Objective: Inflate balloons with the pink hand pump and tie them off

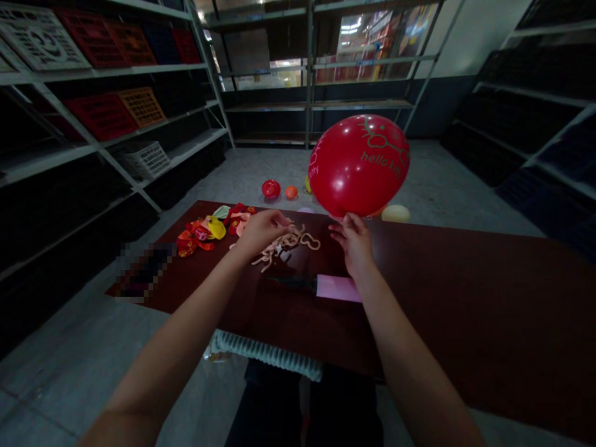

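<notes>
Two hands engaged: right hand [354,243] pinches neck of red balloon [358,164]; left hand [262,231] curls over beige loops [298,239], grasp unclear.

A glossy rubber sheen is shown by the red balloon [358,164]. The table [465,298] is finished in smooth dark wood; matt pink paper [339,288] is seen.
</notes>
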`<action>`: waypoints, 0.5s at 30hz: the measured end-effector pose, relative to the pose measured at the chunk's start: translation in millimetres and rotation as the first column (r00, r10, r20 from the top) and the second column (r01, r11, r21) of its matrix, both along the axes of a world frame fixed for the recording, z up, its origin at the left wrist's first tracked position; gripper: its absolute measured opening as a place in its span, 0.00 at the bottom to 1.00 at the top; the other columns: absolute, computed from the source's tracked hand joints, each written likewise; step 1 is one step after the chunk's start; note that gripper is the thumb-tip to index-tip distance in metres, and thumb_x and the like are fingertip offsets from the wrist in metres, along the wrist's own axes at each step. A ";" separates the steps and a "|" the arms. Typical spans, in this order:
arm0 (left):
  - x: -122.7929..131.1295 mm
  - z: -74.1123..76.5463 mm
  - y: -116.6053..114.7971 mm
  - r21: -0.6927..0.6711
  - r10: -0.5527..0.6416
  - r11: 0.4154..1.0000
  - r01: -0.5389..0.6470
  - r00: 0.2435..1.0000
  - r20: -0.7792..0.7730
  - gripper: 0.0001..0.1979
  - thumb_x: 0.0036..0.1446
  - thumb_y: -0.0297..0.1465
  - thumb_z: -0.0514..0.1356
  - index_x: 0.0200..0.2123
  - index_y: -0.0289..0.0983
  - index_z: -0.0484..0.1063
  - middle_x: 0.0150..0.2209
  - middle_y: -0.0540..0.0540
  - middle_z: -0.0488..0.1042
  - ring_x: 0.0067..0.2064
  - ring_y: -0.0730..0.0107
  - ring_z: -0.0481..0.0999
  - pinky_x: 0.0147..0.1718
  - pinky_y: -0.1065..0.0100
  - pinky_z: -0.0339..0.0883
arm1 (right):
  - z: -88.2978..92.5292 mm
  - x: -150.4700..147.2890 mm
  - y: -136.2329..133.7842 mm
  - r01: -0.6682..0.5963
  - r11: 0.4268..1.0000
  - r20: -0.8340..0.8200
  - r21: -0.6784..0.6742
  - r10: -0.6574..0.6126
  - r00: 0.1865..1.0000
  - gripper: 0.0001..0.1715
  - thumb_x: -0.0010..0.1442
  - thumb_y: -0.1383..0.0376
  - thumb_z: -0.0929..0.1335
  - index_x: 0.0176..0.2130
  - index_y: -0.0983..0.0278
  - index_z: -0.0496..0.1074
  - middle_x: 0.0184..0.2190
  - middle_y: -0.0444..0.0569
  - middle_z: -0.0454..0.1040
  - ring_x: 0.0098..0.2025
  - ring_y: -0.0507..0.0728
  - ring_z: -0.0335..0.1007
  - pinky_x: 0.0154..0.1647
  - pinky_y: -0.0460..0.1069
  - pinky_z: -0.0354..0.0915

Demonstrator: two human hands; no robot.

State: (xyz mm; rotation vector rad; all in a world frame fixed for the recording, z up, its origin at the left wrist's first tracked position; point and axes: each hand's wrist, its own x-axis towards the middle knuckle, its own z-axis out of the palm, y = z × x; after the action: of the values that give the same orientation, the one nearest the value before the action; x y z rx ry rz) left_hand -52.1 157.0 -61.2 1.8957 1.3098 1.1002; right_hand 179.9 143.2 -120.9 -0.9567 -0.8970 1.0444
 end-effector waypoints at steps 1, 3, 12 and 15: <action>3.2 4.7 2.2 -0.087 -0.020 0.996 0.025 0.998 0.065 0.07 0.42 0.26 0.72 0.23 0.37 0.76 0.24 0.46 0.74 0.26 0.69 0.69 0.26 0.72 0.57 | 0.5 -0.1 0.0 -0.001 1.000 0.001 -0.002 0.001 1.000 0.15 0.60 0.53 0.67 0.44 0.55 0.68 0.46 0.47 0.78 0.37 0.52 0.76 0.37 0.49 0.72; 10.0 11.2 5.1 -0.227 -0.047 0.970 0.088 0.983 0.178 0.07 0.41 0.24 0.72 0.23 0.36 0.76 0.23 0.45 0.74 0.24 0.70 0.68 0.23 0.73 0.56 | 1.2 -0.2 -0.3 0.005 1.000 0.015 -0.003 -0.005 1.000 0.16 0.60 0.52 0.66 0.45 0.56 0.68 0.47 0.48 0.78 0.37 0.52 0.75 0.38 0.50 0.72; 36.2 12.1 -0.5 -0.260 -0.006 0.960 0.103 0.937 0.350 0.06 0.57 0.25 0.64 0.27 0.33 0.74 0.27 0.46 0.73 0.26 0.74 0.68 0.25 0.75 0.58 | 3.0 -1.9 -2.8 -0.020 0.999 0.005 -0.033 0.020 1.000 0.18 0.60 0.50 0.66 0.46 0.56 0.68 0.47 0.50 0.78 0.38 0.53 0.75 0.38 0.51 0.71; 51.9 20.0 -7.7 -0.115 -0.122 0.979 0.171 0.929 0.350 0.05 0.63 0.30 0.58 0.34 0.35 0.70 0.27 0.49 0.70 0.25 0.75 0.67 0.26 0.73 0.60 | 3.3 -2.3 -2.4 -0.017 0.999 -0.026 -0.044 0.016 1.000 0.18 0.59 0.50 0.67 0.45 0.56 0.68 0.47 0.49 0.78 0.37 0.53 0.74 0.36 0.50 0.70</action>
State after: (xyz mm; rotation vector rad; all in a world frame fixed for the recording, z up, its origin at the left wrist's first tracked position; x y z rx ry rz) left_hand -0.2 149.3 -41.2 1.5834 1.0066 1.1616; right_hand 177.6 140.9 -117.6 -0.9728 -0.8651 1.0920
